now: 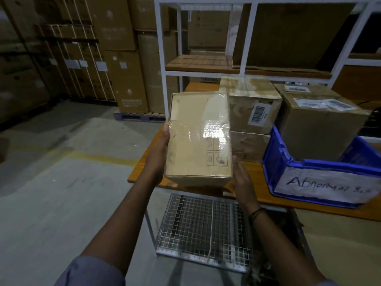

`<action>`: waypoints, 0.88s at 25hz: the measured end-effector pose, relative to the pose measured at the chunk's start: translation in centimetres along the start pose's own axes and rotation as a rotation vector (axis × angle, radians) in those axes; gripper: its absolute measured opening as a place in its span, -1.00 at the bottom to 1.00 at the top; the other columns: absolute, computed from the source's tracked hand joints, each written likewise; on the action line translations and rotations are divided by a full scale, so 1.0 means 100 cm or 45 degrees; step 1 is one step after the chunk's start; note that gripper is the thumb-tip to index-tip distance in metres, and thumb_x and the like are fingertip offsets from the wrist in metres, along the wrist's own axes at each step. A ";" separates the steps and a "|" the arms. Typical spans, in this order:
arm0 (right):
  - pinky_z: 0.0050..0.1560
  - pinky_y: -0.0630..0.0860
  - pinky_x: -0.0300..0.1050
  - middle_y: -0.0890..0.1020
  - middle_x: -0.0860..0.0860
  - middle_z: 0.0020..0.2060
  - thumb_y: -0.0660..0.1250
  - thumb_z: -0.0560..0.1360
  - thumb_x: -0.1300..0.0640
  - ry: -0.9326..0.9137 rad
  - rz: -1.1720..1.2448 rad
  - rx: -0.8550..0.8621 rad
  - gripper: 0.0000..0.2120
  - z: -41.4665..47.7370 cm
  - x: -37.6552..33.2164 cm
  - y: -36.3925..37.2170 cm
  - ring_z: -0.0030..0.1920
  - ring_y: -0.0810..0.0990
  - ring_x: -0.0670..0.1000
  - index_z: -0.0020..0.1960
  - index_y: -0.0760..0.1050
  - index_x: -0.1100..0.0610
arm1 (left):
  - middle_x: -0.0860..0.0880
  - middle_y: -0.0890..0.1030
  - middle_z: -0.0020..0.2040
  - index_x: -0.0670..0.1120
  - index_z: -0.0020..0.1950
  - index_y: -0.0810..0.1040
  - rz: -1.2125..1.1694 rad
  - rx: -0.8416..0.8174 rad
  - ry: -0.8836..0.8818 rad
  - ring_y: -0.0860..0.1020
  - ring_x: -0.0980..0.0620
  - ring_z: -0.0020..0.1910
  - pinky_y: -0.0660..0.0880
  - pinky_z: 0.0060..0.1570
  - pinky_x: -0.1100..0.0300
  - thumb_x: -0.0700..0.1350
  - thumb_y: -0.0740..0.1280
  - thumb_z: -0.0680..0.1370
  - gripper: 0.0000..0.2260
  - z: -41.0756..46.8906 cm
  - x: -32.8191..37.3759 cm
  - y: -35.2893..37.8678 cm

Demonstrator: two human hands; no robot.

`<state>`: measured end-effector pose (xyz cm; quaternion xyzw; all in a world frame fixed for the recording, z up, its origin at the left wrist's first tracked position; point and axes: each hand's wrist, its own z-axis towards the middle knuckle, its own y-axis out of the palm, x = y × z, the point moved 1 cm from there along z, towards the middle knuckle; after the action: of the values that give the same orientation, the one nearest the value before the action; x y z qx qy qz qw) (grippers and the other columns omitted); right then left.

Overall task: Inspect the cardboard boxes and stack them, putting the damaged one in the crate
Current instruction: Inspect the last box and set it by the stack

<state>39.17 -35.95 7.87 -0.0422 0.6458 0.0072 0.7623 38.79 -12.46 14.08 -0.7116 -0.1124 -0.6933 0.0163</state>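
Gripping the box point(198, 139) with our left hand point(159, 149), fingers hidden behind it; our right hand point(242, 180) rests flat against its near right edge.

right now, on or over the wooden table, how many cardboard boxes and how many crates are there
blue crate: 1
cardboard boxes: 4 (held box, top stacked box, bottom stacked box, crated box)
total: 5

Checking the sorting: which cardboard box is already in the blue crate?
The rightmost box, with white labels on top; the stacked pair and the held box are outside the crate.
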 end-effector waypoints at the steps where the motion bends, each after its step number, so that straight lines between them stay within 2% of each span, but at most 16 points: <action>1: 0.31 0.57 0.07 0.71 -0.24 0.05 0.10 0.74 -0.08 0.094 0.003 -0.010 -0.70 0.001 0.005 0.001 0.14 0.64 -0.24 0.27 0.59 -0.23 | -0.11 0.66 0.29 0.10 0.43 0.55 -0.016 -0.052 -0.074 0.65 -0.16 0.25 0.55 0.26 -0.26 0.49 0.17 0.54 -0.35 -0.001 -0.010 -0.002; 3: 0.29 0.56 0.26 0.72 -0.25 0.03 0.07 0.75 -0.10 0.238 -0.010 0.009 -0.62 0.004 0.012 0.000 0.17 0.66 -0.07 0.06 0.63 -0.40 | -0.07 0.63 0.33 0.23 0.40 0.54 0.026 -0.084 -0.165 0.60 -0.16 0.29 0.52 0.26 -0.32 0.55 0.07 0.52 -0.36 -0.004 -0.032 -0.004; 5: 0.25 0.59 0.26 0.72 -0.18 0.06 0.07 0.75 -0.12 0.294 0.025 0.027 -0.63 0.005 0.007 -0.002 0.21 0.65 0.03 0.04 0.64 -0.35 | -0.04 0.66 0.26 0.27 0.32 0.57 0.046 -0.024 -0.199 0.61 -0.15 0.23 0.57 0.19 -0.24 0.50 -0.02 0.57 -0.43 -0.008 -0.042 0.000; 8: 0.28 0.57 0.23 0.69 -0.07 0.20 0.08 0.68 -0.30 0.259 0.047 0.060 -0.63 0.004 0.002 -0.010 0.20 0.65 0.01 0.15 0.64 -0.27 | 0.10 0.63 0.11 0.37 0.17 0.52 0.096 0.040 -0.117 0.60 -0.10 0.17 0.61 0.08 -0.04 0.45 -0.01 0.57 -0.60 -0.016 -0.031 0.014; 10: 0.38 0.49 0.20 0.65 -0.15 0.29 0.08 0.55 -0.52 0.184 0.043 0.055 -0.44 0.004 -0.002 -0.019 0.31 0.60 -0.02 0.30 0.60 -0.26 | 0.14 0.62 0.10 0.29 0.18 0.54 0.150 0.042 0.029 0.60 -0.04 0.11 0.58 -0.11 0.17 0.42 0.00 0.55 -0.55 -0.019 -0.022 0.020; 12: 0.44 0.43 0.08 0.59 -0.20 0.36 0.08 0.52 -0.55 0.080 0.013 0.033 -0.30 0.006 -0.009 -0.022 0.38 0.53 -0.13 0.46 0.50 -0.17 | 0.11 0.67 0.11 0.15 0.17 0.62 0.170 0.057 0.179 0.62 0.01 0.01 0.52 -0.26 0.37 0.37 0.00 0.58 -0.49 -0.021 -0.014 0.022; 14: 0.38 0.46 -0.07 0.61 -0.18 0.33 0.16 0.57 -0.42 -0.016 0.038 0.022 -0.35 0.008 -0.018 -0.021 0.34 0.55 -0.18 0.47 0.49 -0.05 | 0.19 0.68 0.10 0.23 0.14 0.62 0.210 0.055 0.293 0.66 0.01 0.07 0.55 -0.13 0.34 0.40 0.07 0.61 -0.57 -0.020 -0.013 0.020; 15: 0.31 0.49 -0.10 0.64 -0.14 0.30 0.20 0.61 -0.31 -0.058 0.041 0.005 -0.45 0.009 -0.023 -0.022 0.31 0.59 -0.14 0.46 0.49 -0.01 | 0.19 0.68 0.13 0.27 0.18 0.61 0.213 0.046 0.321 0.65 0.02 0.12 0.57 0.01 0.20 0.44 0.12 0.60 -0.59 -0.018 -0.015 0.018; 17: 0.29 0.52 -0.04 0.64 -0.04 0.31 0.24 0.67 -0.10 -0.152 0.016 -0.043 -0.56 0.011 -0.031 -0.025 0.32 0.61 -0.02 0.49 0.44 0.03 | 0.18 0.62 0.30 0.30 0.34 0.56 0.186 -0.018 0.346 0.60 0.07 0.27 0.52 0.26 -0.08 0.42 0.18 0.53 -0.54 -0.015 -0.021 0.015; 18: 0.32 0.52 0.00 0.61 0.00 0.36 0.23 0.66 -0.03 -0.191 0.017 -0.064 -0.54 0.013 -0.033 -0.027 0.35 0.59 0.03 0.53 0.39 0.04 | 0.16 0.57 0.39 0.29 0.43 0.51 0.171 -0.070 0.362 0.55 0.07 0.35 0.48 0.33 -0.16 0.40 0.20 0.53 -0.49 -0.015 -0.023 0.014; 20: 0.39 0.50 0.02 0.54 0.02 0.44 0.22 0.64 0.02 -0.250 0.057 -0.105 -0.45 0.015 -0.037 -0.028 0.42 0.53 0.03 0.60 0.28 0.08 | 0.14 0.46 0.51 0.17 0.58 0.37 0.129 -0.186 0.411 0.45 0.08 0.47 0.44 0.39 -0.17 0.34 0.25 0.55 -0.38 -0.015 -0.020 0.015; 22: 0.48 0.42 0.09 0.44 -0.02 0.52 0.32 0.61 -0.08 -0.254 0.130 -0.121 -0.33 0.014 -0.038 -0.029 0.50 0.44 0.01 0.64 0.19 0.04 | 0.07 0.37 0.59 0.01 0.65 0.25 0.107 -0.284 0.420 0.36 0.07 0.55 0.35 0.49 -0.12 0.37 0.33 0.52 -0.20 -0.016 -0.016 0.018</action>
<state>40.08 -38.62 11.97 -0.0447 0.5670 0.0807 0.8186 37.51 -14.76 12.85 -0.5898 -0.0011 -0.8074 -0.0155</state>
